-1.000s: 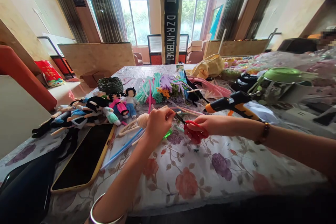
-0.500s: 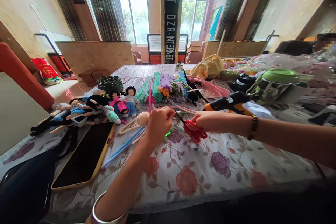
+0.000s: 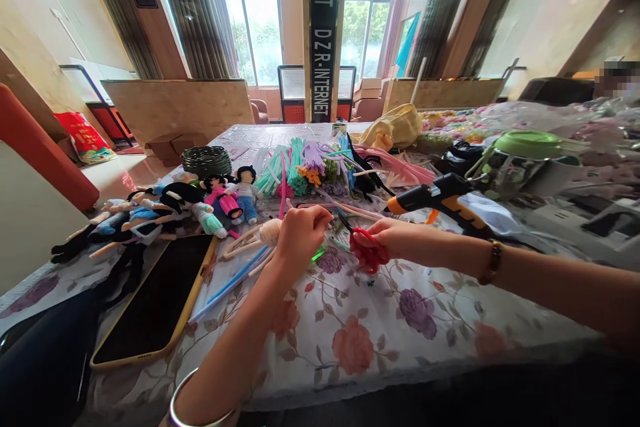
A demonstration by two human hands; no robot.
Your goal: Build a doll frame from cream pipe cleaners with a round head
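Observation:
My right hand (image 3: pixel 383 237) is closed round the red handles of a pair of scissors (image 3: pixel 369 253). Their dark blades point left, a little apart from my left fingertips. My left hand (image 3: pixel 303 230) is in a pinch, with thumb and forefinger pressed together; whatever is between them is too small or hidden to make out. Just left of that hand shows a cream wound piece (image 3: pixel 270 232), partly covered by it; I cannot tell whether it is held. Under the hand lie blue and pale pipe cleaners (image 3: pixel 235 280) and a bright green item (image 3: pixel 319 253).
A phone (image 3: pixel 155 300) in a yellow case lies at left, below several small dolls (image 3: pixel 245 193) and a dark woven basket (image 3: pixel 207 160). Bundles of coloured pipe cleaners (image 3: pixel 300 163) fill the back middle. A glue gun (image 3: pixel 440 197) lies behind my right forearm. A floral cloth (image 3: pixel 353 343) covers the table.
The scissors have drawn slightly away from my left fingertips, so a small gap shows between blades and fingers. The left hand keeps its pinch. The whole view has shifted a little.

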